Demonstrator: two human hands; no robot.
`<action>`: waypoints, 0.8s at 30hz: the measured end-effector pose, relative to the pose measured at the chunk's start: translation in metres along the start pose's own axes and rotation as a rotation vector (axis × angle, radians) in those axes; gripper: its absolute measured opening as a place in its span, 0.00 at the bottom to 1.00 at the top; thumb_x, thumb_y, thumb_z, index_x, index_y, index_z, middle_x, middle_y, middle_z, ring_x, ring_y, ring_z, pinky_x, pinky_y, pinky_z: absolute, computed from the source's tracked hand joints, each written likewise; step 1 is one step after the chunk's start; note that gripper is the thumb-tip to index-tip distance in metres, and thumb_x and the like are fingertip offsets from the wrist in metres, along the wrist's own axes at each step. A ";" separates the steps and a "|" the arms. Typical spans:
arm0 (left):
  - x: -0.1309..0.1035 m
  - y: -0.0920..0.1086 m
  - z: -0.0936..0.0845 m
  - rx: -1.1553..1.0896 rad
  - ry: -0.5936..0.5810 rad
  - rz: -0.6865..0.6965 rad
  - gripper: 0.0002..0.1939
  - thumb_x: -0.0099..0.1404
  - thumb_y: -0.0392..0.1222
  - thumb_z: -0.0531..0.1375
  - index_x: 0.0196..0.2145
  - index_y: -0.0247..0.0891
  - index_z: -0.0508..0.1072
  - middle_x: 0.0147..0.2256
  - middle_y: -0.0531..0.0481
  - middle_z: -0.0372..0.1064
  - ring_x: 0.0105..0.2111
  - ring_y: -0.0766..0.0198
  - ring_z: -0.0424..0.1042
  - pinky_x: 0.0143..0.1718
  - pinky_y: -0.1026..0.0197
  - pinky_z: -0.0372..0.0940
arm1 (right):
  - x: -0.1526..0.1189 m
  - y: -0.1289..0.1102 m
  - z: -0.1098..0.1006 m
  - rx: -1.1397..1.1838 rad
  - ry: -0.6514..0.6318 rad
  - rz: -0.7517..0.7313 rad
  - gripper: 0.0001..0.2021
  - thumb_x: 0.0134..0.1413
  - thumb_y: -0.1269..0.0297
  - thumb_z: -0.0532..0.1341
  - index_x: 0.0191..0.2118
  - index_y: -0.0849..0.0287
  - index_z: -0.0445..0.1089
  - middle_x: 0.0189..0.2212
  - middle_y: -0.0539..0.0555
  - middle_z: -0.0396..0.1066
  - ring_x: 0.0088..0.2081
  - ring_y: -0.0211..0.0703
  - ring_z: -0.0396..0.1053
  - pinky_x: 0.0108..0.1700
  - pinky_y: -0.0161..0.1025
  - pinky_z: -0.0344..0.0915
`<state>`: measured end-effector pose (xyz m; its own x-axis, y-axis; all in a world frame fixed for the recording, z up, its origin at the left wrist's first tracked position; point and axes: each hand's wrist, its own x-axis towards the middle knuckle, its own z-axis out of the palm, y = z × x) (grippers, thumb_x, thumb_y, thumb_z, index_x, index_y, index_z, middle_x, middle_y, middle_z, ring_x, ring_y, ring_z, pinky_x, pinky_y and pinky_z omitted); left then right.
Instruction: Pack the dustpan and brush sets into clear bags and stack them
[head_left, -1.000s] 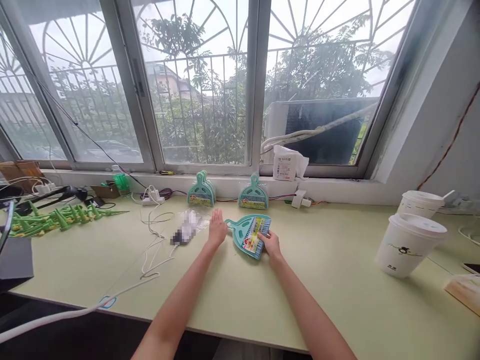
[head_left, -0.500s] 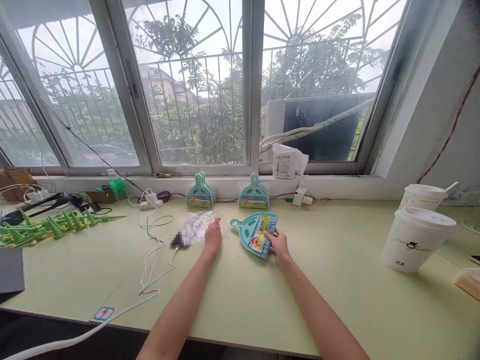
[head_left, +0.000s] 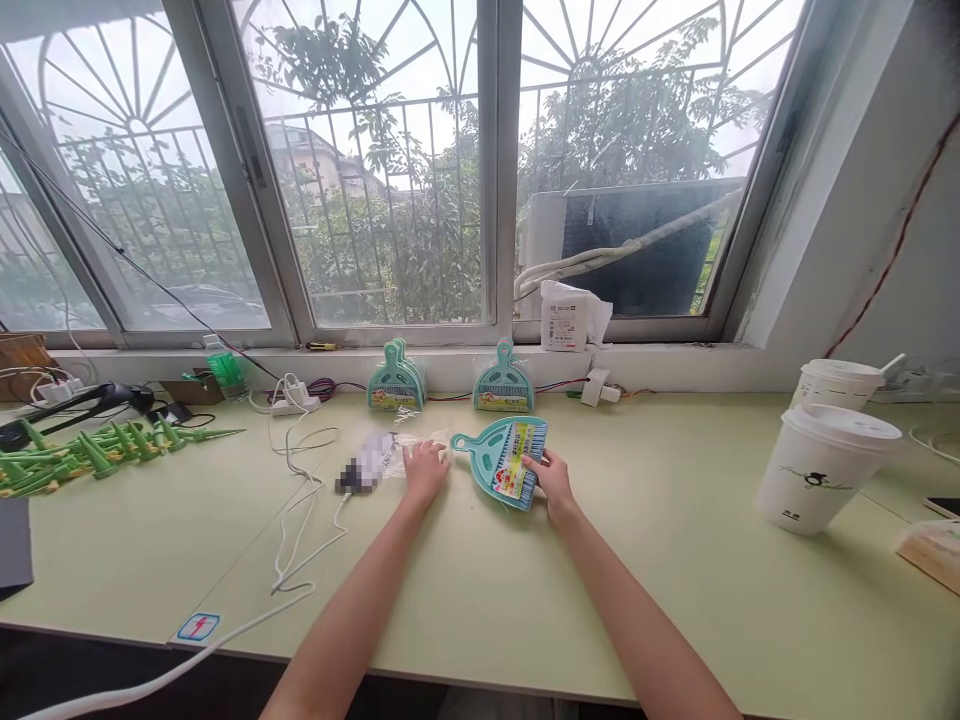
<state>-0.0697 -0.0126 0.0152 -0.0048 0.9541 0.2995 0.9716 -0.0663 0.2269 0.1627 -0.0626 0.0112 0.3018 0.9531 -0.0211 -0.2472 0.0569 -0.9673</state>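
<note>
A teal dustpan [head_left: 482, 460] with a blue-bristled brush and a printed label lies tilted in my right hand [head_left: 553, 482], its handle pointing left. The thumb is over the label side, and the other fingers are around the wide edge. To its left, my left hand [head_left: 426, 472] rests on a crumpled clear plastic bag [head_left: 405, 440], fingers spread over the film. Against the wall behind stand a stack of similar teal dustpan sets [head_left: 396, 378] and another such set [head_left: 503, 380] to its right, both in clear wrapping.
A phone-like object [head_left: 364, 468], partly blurred, has a white cable [head_left: 300, 500] trailing across the table. Green pointed pieces [head_left: 94, 450] are heaped at left near a bottle [head_left: 223, 365]. White lidded cups [head_left: 825, 470] stand at right. A white packet [head_left: 566, 317] sits on the sill.
My left hand has lowered its raised fingers and spread them on the plastic bag, whose film has shifted. My right hand keeps its hold on the dustpan. The view has shifted slightly.
</note>
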 end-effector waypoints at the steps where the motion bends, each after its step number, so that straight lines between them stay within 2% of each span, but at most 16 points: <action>1: 0.000 0.000 -0.001 -0.031 0.005 -0.030 0.18 0.63 0.41 0.54 0.50 0.43 0.72 0.56 0.45 0.66 0.58 0.50 0.59 0.63 0.43 0.42 | -0.001 -0.001 0.000 0.001 -0.004 -0.003 0.16 0.39 0.65 0.68 0.39 0.60 0.72 0.35 0.57 0.78 0.36 0.49 0.76 0.35 0.41 0.73; 3: 0.000 0.001 -0.002 -0.067 0.008 -0.064 0.18 0.63 0.43 0.54 0.49 0.41 0.73 0.52 0.44 0.69 0.54 0.51 0.63 0.60 0.47 0.49 | -0.002 -0.002 0.001 0.010 -0.011 -0.012 0.15 0.39 0.66 0.68 0.38 0.60 0.72 0.35 0.56 0.78 0.37 0.49 0.76 0.35 0.41 0.73; 5: 0.000 0.000 -0.003 -0.062 0.011 -0.053 0.17 0.63 0.40 0.54 0.48 0.40 0.73 0.50 0.44 0.70 0.52 0.52 0.65 0.56 0.50 0.55 | -0.003 -0.004 0.001 0.019 -0.020 -0.010 0.15 0.39 0.66 0.68 0.38 0.60 0.72 0.35 0.56 0.78 0.37 0.49 0.76 0.35 0.41 0.73; 10: -0.002 0.003 -0.007 0.009 0.011 0.027 0.17 0.63 0.32 0.51 0.45 0.39 0.73 0.47 0.43 0.71 0.50 0.54 0.66 0.50 0.55 0.60 | -0.006 -0.007 0.002 0.036 -0.054 0.029 0.14 0.40 0.67 0.68 0.38 0.60 0.72 0.35 0.56 0.78 0.35 0.47 0.76 0.32 0.39 0.73; 15: -0.002 0.004 -0.006 0.013 0.008 0.058 0.25 0.64 0.27 0.48 0.55 0.41 0.67 0.46 0.45 0.72 0.46 0.57 0.70 0.45 0.58 0.64 | -0.006 -0.010 -0.002 0.081 -0.023 0.052 0.14 0.40 0.68 0.68 0.38 0.61 0.72 0.34 0.55 0.78 0.33 0.44 0.76 0.31 0.37 0.73; 18: -0.001 0.004 -0.003 0.029 0.029 0.130 0.29 0.63 0.25 0.46 0.59 0.43 0.64 0.48 0.45 0.71 0.44 0.58 0.72 0.45 0.58 0.65 | -0.004 -0.011 -0.006 0.106 0.021 0.058 0.14 0.39 0.69 0.69 0.37 0.61 0.72 0.33 0.55 0.78 0.31 0.43 0.75 0.30 0.35 0.73; 20: -0.001 0.004 -0.002 0.052 0.015 0.183 0.29 0.63 0.24 0.46 0.56 0.44 0.68 0.51 0.45 0.69 0.44 0.58 0.72 0.45 0.58 0.66 | -0.003 -0.011 -0.008 0.120 0.043 0.058 0.14 0.38 0.69 0.70 0.36 0.60 0.72 0.33 0.54 0.78 0.31 0.43 0.75 0.30 0.35 0.74; 24: -0.001 0.005 -0.001 0.087 -0.040 0.265 0.20 0.64 0.27 0.48 0.42 0.40 0.77 0.55 0.45 0.65 0.51 0.55 0.68 0.47 0.56 0.66 | -0.001 -0.008 -0.010 0.120 0.050 0.053 0.14 0.37 0.69 0.70 0.35 0.59 0.73 0.33 0.54 0.78 0.31 0.44 0.76 0.30 0.36 0.74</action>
<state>-0.0651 -0.0146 0.0171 0.2595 0.9178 0.3006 0.9544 -0.2912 0.0651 0.1738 -0.0666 0.0165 0.3302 0.9400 -0.0864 -0.3718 0.0454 -0.9272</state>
